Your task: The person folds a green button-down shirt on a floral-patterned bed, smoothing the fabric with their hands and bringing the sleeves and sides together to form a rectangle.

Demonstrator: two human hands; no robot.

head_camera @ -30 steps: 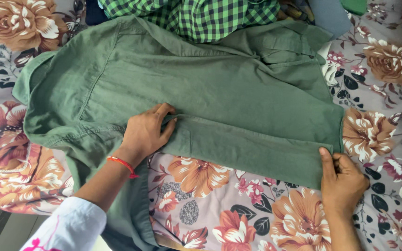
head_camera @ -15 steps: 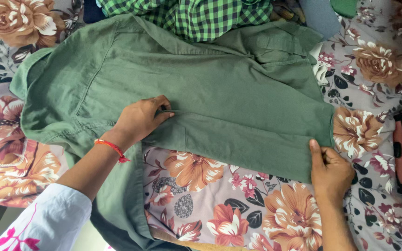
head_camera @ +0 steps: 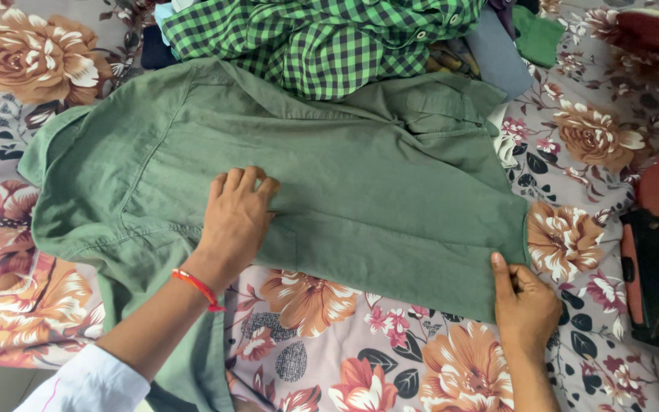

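Honestly, left hand (head_camera: 236,217) lies flat and open on the green shirt (head_camera: 360,175) while right hand (head_camera: 525,305) seemingly pinches its hem corner, so tugging could undo the fold.

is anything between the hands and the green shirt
Nothing visible. The left hand lies flat on the green shirt near its folded edge, and the right hand pinches its lower right corner. The checked shirt lies on the far edge, away from both hands.
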